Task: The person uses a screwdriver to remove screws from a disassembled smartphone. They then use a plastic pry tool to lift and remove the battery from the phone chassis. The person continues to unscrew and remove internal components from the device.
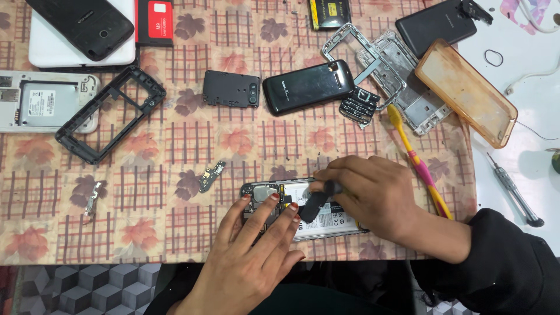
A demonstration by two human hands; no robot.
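An opened phone (268, 191) lies back-up near the table's front edge, its circuit board and white battery (332, 224) exposed. My left hand (251, 256) rests flat on it, fingertips pressing the board end. My right hand (373, 195) grips a black-handled screwdriver (318, 201), its tip pointing down at the phone's middle. A dark sleeve (501, 262) covers my right forearm.
A small circuit part (211, 175) and a metal piece (93, 197) lie left of the phone. Behind are a black phone frame (114, 114), a black cover (231, 88), a black phone (308, 87), a keypad (359, 105), a toothbrush (417, 160), a clear orange case (465, 91) and a second screwdriver (513, 189).
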